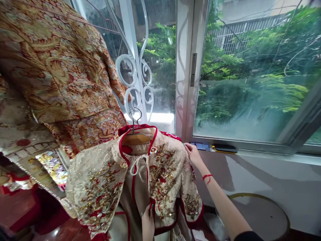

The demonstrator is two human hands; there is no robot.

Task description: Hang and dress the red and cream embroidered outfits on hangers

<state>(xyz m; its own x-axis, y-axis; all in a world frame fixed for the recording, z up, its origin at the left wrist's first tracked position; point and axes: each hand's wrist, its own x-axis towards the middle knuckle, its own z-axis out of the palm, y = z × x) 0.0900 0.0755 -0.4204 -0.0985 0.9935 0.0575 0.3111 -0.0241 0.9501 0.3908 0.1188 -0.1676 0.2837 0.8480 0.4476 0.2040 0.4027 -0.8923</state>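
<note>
A cream jacket (165, 170) with gold beading and red trim hangs on a hanger (135, 117) from the white scrolled metalwork. Its front falls apart, showing a pale lining and a white cord tied in a bow (135, 167) below the collar. My left hand (147, 219) is closed on the red-edged front opening near the hem, its fingertips partly hidden by the cloth. Up at the shoulder, my right hand (192, 153), with a red string bracelet on the wrist, pinches the jacket's fabric at the top of the sleeve.
A large gold-and-red embroidered garment (57, 73) hangs at the left. Behind the jacket stands white scrolled metalwork (140, 77) before a sliding window (248, 83). A phone-like dark object (225, 149) lies on the sill. A round-topped piece (260, 214) stands at lower right.
</note>
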